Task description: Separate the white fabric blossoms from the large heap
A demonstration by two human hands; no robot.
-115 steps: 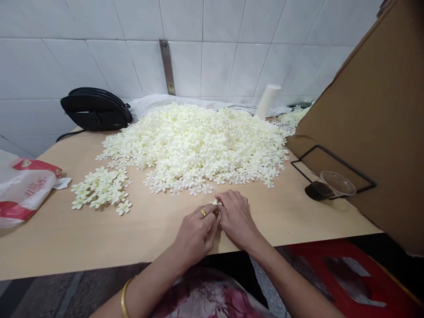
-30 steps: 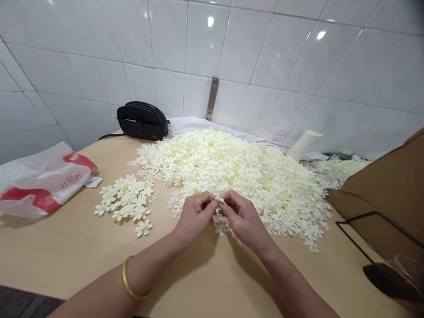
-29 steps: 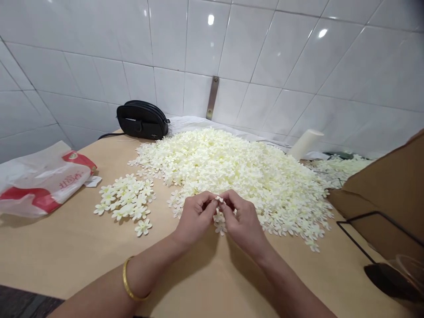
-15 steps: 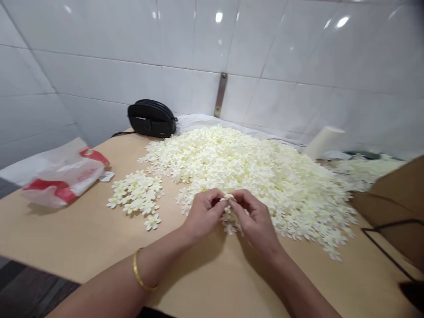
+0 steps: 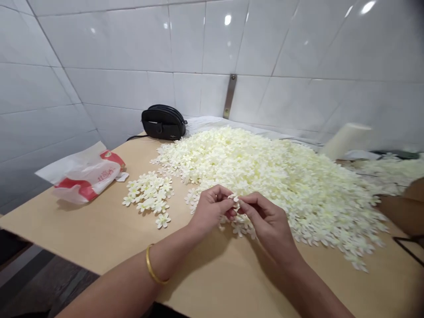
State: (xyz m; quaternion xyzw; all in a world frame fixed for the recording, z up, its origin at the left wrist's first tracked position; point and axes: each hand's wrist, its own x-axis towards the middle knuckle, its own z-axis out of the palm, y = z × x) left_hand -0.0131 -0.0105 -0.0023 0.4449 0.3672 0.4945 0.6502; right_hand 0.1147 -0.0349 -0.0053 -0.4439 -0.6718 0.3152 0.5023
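Small white flower, pinched between two bare hands, centre of the frame

Item one: a small white flower [image 5: 234,198], slightly below the middle of the frame, above the tabletop and in front of the large heap; fingers hide part of it, so its fastening or layers cannot be made out.

Item two: the left hand [image 5: 212,207], thumb and forefinger pinched on the flower's left side; a yellow bangle [image 5: 152,265] on its forearm, lower left of centre.

Item three: the right hand [image 5: 271,223], thumb and forefinger closed on the flower's right side, remaining fingers curled in.

Item four: a large heap of white flowers [image 5: 238,163], spread from the centre towards the right of the frame; a small cluster of flowers [image 5: 149,192], left of centre, apart from the heap, with one lone flower [image 5: 163,220] at its lower edge.

Item five: a white-and-red bag [image 5: 79,187], left of the frame; a black pouch [image 5: 164,123], upper centre-left, against the heap's far end; all on a pale wooden table [image 5: 109,234].

Handling note, by judgement: thin petals probably crease easily; a light pinch near the flower's middle should serve best; one hand steady while the other makes small movements; fingertips clear of the petal edges; the piece turned so its centre stays visible.
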